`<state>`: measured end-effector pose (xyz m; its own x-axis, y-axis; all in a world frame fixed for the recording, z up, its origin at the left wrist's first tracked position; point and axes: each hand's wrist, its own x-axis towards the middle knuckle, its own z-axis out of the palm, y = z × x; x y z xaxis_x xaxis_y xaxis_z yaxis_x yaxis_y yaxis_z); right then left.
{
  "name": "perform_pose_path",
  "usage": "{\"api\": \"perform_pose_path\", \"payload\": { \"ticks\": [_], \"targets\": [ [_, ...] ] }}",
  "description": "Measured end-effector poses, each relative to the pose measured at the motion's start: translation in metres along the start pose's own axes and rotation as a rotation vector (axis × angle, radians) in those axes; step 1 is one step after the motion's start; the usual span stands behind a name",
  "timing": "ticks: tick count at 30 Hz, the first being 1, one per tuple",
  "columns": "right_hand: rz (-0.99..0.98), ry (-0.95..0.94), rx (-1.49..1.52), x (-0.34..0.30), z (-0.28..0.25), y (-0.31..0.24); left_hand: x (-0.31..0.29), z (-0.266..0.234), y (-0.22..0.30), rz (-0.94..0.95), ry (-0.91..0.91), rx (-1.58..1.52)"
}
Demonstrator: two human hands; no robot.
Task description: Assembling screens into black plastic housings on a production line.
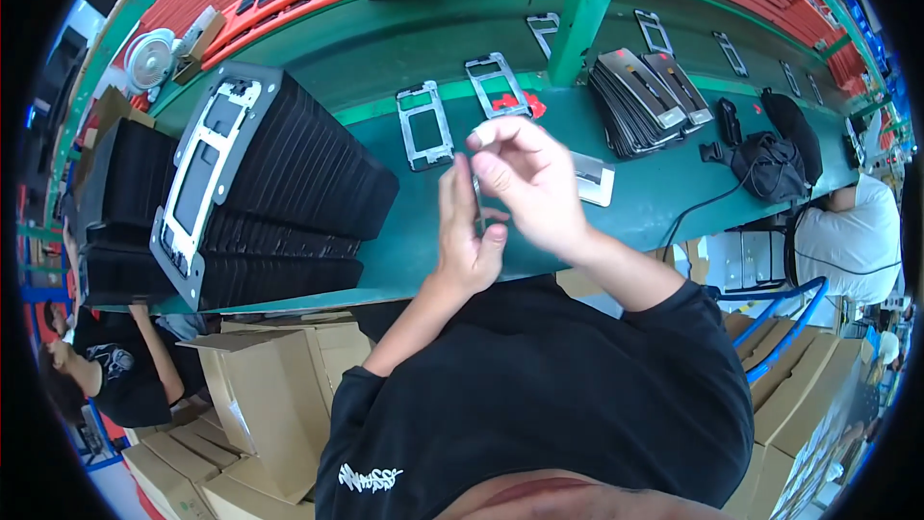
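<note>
My left hand (462,236) is upright over the near edge of the green bench, fingers straight together and the thumb across. It holds a thin flat piece (477,200), seen edge-on; its face is hidden. Close against it, my right hand (534,183) has its thumb and forefinger curled toward each other; what they pinch, if anything, cannot be made out. Just beyond my hands lie two grey metal phone frames, a nearer one (424,125) and one (498,85) beside red scraps (520,104). A silvery flat plate (593,179) lies partly behind my right wrist.
At left stands a long row of black trays (289,164), a frame (197,183) on its front. Stacked dark plates (645,96) lie at right, near a black bag (770,159) and a green post (585,14). Cardboard boxes (269,404) stand below; co-workers sit on both sides.
</note>
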<state>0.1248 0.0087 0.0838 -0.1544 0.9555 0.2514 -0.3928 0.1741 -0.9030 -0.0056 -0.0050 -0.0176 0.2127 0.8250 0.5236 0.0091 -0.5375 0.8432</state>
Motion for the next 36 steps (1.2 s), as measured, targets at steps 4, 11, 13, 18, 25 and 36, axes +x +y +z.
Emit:
{"api": "perform_pose_path", "payload": {
  "ticks": [4, 11, 13, 18, 25, 36],
  "targets": [
    [-0.072, -0.231, -0.067, -0.007, 0.016, 0.008, -0.029, -0.035, -0.010, 0.042, -0.004, 0.224],
    [0.105, -0.124, 0.197, -0.017, 0.023, 0.028, -0.043, -0.029, 0.003, -0.003, 0.070, 0.231],
    [0.089, -0.142, 0.221, -0.022, 0.016, 0.027, -0.041, -0.028, 0.002, 0.047, 0.015, 0.228],
    [-0.111, -0.242, -0.118, 0.016, -0.052, 0.010, -0.028, -0.037, 0.017, -0.353, -0.103, -0.354],
    [0.134, 0.287, -1.702, 0.064, -0.158, 0.056, -0.022, -0.064, 0.049, -0.546, -0.225, -0.903],
    [-0.034, -0.957, -0.400, 0.058, 0.073, 0.002, -0.066, -0.126, 0.190, -0.446, 0.177, -0.691]
  ]
}}
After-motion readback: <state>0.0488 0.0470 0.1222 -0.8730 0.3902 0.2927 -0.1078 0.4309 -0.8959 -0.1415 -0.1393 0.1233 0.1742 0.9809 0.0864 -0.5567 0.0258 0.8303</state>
